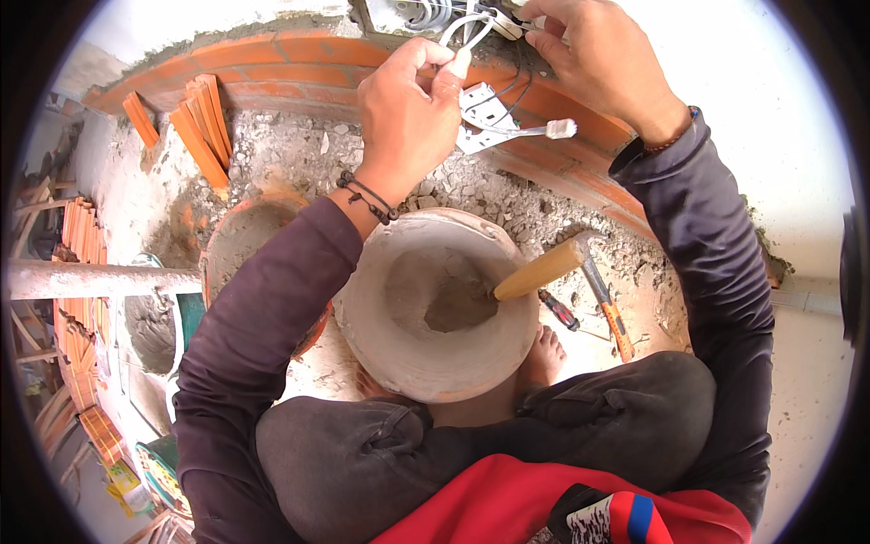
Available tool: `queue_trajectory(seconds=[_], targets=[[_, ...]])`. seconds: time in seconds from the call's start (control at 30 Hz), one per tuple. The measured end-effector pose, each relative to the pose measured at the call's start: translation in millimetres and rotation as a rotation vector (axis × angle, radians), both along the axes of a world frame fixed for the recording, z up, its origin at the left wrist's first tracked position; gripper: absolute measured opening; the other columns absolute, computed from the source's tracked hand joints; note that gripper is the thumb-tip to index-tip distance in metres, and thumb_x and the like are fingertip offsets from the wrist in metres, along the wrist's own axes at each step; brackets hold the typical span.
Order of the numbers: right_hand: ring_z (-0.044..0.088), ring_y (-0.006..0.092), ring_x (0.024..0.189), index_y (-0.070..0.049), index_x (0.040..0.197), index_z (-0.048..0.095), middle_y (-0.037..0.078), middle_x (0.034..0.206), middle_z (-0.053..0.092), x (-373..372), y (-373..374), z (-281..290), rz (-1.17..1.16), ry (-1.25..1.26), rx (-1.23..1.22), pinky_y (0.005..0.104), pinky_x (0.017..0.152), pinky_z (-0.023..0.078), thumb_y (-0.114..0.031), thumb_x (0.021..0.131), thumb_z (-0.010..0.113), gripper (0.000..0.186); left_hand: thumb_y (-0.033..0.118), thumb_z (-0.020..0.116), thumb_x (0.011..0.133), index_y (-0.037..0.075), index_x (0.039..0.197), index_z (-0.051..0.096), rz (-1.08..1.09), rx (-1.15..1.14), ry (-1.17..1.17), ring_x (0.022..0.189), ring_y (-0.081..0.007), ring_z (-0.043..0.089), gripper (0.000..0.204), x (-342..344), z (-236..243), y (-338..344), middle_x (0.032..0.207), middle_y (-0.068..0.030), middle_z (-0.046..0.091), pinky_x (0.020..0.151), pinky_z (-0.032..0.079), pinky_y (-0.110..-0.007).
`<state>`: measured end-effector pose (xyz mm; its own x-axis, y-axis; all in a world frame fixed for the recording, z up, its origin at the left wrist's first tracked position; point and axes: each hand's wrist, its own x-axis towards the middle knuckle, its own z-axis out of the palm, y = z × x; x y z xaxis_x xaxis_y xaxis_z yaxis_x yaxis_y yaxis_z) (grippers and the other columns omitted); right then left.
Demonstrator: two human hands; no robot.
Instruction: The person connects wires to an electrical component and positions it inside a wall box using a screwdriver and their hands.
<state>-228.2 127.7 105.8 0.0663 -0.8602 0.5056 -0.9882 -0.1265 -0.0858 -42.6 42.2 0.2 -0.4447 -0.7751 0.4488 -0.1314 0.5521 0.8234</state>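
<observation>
My left hand [412, 118] is closed on a looped white cable [471, 25] near the brick ledge. My right hand [607, 72] pinches at a thin cable beside a small white fitting [503, 23]; exactly what sits between its fingertips is unclear. Coiled grey cable [426, 13] lies in an opening above. A white socket strip [480, 104] hangs below my left fingers, with thin dark wires and a pale plug [560, 129]. Below my hands, a mortar-stained basin [381, 272] stands between my feet, with a wooden-handled tool [535, 272] leaning in it.
A hammer [616, 331] and screwdriver [560, 310] lie right of the basin amid rubble. An orange bucket [231, 236], a green-sided mortar container [188, 317] and a horizontal pole [109, 279] are left. Orange bricks [204, 131] lean against the low brick wall [304, 68].
</observation>
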Motion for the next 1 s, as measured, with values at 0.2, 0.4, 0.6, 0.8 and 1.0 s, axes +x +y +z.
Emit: queue_trajectory(seconds=[0.2,0.4,0.6,0.8,1.0], targets=[[0.058,0.0157,0.060,0.001,0.092,0.074,0.009,0.067,0.066,6,-2,21,-0.051,-0.442,0.365,0.0335,0.061,0.049,-0.007,0.090,0.064,0.013,0.008,0.068,0.100,-0.002,0.103,0.069,-0.027,0.311,0.096,0.067,-0.0087,0.067,0.011,-5,14,10,0.086,-0.0053,0.072,0.055,0.054,-0.025],[0.058,0.0091,0.060,-0.005,0.109,0.071,0.000,0.074,0.069,-14,-17,30,0.107,-0.619,0.612,0.0263,0.057,0.049,0.000,0.097,0.056,0.020,0.010,0.069,0.100,-0.002,0.113,0.073,-0.027,0.496,0.286,0.067,-0.0115,0.068,0.018,-8,25,16,0.088,-0.0057,0.072,0.055,0.058,-0.028],[0.058,0.0089,0.057,-0.006,0.115,0.068,0.000,0.073,0.068,-17,-38,40,0.167,-0.443,0.732,0.0250,0.053,0.046,-0.001,0.095,0.066,0.021,0.010,0.070,0.098,-0.002,0.114,0.075,-0.061,0.645,0.379,0.061,-0.0100,0.067,0.020,-11,30,19,0.080,-0.0052,0.071,0.051,0.056,-0.028],[0.061,0.0138,0.068,-0.003,0.090,0.072,0.007,0.074,0.067,-13,-50,25,0.402,-0.138,0.373,0.0313,0.065,0.050,0.000,0.085,0.074,0.006,0.010,0.071,0.098,0.000,0.116,0.074,-0.092,0.679,0.356,0.060,-0.0076,0.062,0.021,-11,32,19,0.077,-0.0021,0.069,0.051,0.052,-0.025],[0.064,0.0236,0.070,0.000,0.086,0.069,0.013,0.078,0.068,-6,-52,16,0.472,-0.130,0.212,0.0352,0.067,0.052,0.005,0.082,0.069,0.006,0.020,0.073,0.099,-0.001,0.115,0.075,-0.055,0.472,0.273,0.067,-0.0053,0.060,0.026,-2,19,5,0.081,-0.0008,0.069,0.058,0.050,-0.024]])
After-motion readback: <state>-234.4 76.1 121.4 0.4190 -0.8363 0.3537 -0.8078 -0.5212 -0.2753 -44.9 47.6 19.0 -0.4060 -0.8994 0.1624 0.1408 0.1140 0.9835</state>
